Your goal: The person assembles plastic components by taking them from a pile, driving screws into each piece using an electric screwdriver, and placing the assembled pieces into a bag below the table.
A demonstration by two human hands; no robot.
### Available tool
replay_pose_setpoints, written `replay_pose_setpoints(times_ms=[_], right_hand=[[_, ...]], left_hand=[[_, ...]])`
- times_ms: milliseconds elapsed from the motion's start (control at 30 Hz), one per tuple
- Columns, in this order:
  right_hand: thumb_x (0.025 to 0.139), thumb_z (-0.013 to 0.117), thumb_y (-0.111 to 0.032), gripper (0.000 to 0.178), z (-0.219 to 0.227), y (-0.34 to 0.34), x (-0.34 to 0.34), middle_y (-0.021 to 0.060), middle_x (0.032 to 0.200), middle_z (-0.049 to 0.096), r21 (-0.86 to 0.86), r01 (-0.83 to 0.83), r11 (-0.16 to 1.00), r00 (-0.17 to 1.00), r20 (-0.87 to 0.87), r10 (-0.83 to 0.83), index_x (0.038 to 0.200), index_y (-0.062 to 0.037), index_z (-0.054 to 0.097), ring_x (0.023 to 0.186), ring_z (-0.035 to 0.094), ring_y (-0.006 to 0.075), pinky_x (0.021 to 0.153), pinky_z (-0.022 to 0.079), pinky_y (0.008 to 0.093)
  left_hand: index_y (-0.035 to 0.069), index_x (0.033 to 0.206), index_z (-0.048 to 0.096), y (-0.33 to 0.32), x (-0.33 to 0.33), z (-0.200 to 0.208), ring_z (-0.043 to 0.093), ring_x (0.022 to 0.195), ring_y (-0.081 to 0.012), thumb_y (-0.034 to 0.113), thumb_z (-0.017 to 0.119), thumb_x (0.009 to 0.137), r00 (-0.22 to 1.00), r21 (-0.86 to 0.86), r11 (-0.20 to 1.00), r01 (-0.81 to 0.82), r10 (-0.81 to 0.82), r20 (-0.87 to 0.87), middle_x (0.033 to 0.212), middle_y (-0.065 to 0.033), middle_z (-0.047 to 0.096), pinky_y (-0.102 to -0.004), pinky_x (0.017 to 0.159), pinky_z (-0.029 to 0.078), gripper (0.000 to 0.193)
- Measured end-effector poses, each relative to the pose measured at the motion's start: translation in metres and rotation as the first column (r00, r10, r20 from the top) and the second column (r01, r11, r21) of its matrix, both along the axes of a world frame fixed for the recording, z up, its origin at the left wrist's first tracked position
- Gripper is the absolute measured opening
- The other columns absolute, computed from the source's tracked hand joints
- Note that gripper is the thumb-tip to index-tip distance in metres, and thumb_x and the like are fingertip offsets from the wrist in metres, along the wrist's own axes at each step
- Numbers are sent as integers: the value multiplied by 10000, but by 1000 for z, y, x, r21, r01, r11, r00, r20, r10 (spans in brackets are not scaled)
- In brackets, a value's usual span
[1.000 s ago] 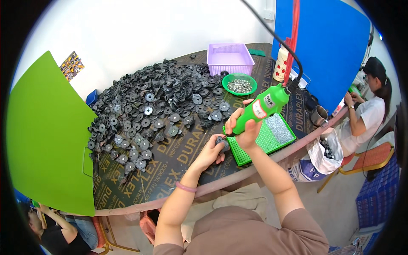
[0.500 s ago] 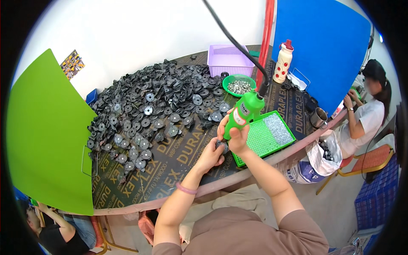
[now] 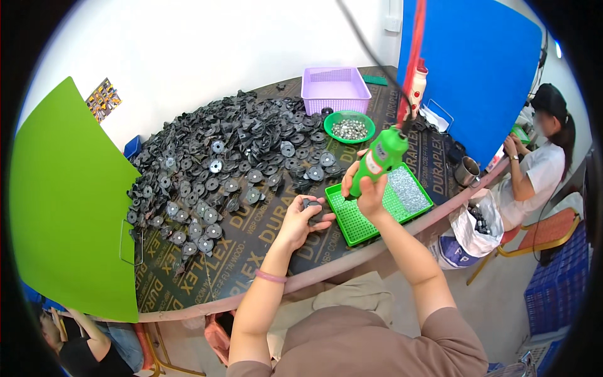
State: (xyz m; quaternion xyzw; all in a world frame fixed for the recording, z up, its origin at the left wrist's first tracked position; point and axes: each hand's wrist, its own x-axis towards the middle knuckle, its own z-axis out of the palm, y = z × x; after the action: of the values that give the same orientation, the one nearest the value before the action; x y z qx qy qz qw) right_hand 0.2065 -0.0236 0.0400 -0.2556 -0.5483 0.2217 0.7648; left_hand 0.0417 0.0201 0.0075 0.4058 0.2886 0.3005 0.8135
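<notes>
Between the fingers of my left hand point(image 3: 296, 227) is a small round black plastic part point(image 3: 311, 204). My right hand point(image 3: 372, 200) grips a green electric screwdriver point(image 3: 384, 152), tilted with its tip toward the lower left; a cable and a red cord run up from its top. The tip is apart from the black part. Under the right hand lies a green perforated tray point(image 3: 352, 221), with small silvery screws point(image 3: 408, 191) heaped at its right end. A wide pile of similar black parts point(image 3: 232, 135) covers the table's left and back.
Behind the tray stand a green bowl point(image 3: 328, 134) of small metal pieces and a lilac basket point(image 3: 336, 105). A bottle point(image 3: 417, 91), a metal mug point(image 3: 467, 171) and a blue panel point(image 3: 471, 75) are at right, a green panel point(image 3: 69, 207) at left. One person sits on each side.
My right hand has lifted the screwdriver away from the black part, up and to the right. My left hand has moved slightly left with the part, its fingers opening a little around it.
</notes>
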Motion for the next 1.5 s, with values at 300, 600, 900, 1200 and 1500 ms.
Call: replay_pose_setpoints(times_ms=[300, 600, 900, 1200, 1500], right_hand=[[832, 564, -475, 613, -17, 7, 0, 61, 620, 485, -48, 4, 999, 997, 79, 0, 1173, -24, 326, 473, 501, 136, 446, 404, 246], [835, 555, -480, 599, -15, 6, 0, 65, 610, 485, -84, 21, 996, 995, 101, -13, 1149, -21, 333, 470, 498, 133, 443, 398, 239], [817, 581, -485, 611, -10, 4, -5, 64, 620, 487, -92, 21, 996, 999, 41, -18, 1139, -29, 333, 469, 494, 142, 433, 399, 251], [809, 574, -509, 641, 27, -11, -40, 80, 605, 446, 171, -230, 958, 908, -317, 274, 1147, -49, 281, 445, 484, 182, 426, 431, 303], [804, 581, -513, 658, 22, -4, -56, 82, 617, 472, 125, -241, 962, 916, -300, 268, 1143, -34, 282, 459, 495, 165, 451, 438, 287]], left_hand=[[83, 1049, 451, 6, -2, -5, 525, 597, -134, 110, 473, 860, 999, -62, 997, 38, -40, -26, 891, -106, 599, -222, 471, 399, 193], [70, 1017, 453, 11, -2, -12, 384, 425, -82, 338, 424, 934, 998, -193, 980, 40, -30, 52, 754, -107, 565, -176, 334, 233, 281], [101, 940, 412, 10, -2, -14, 378, 424, -90, 345, 406, 937, 998, -215, 976, 18, -6, 57, 761, -124, 571, -176, 337, 226, 244], [94, 920, 424, 6, 0, -12, 360, 403, -90, 256, 383, 920, 996, -209, 976, 68, -57, 62, 752, -132, 565, -184, 328, 233, 168], [81, 933, 456, 6, -1, -9, 359, 397, -80, 240, 383, 912, 991, -280, 955, 100, -71, 110, 776, -134, 556, -175, 325, 231, 176]])
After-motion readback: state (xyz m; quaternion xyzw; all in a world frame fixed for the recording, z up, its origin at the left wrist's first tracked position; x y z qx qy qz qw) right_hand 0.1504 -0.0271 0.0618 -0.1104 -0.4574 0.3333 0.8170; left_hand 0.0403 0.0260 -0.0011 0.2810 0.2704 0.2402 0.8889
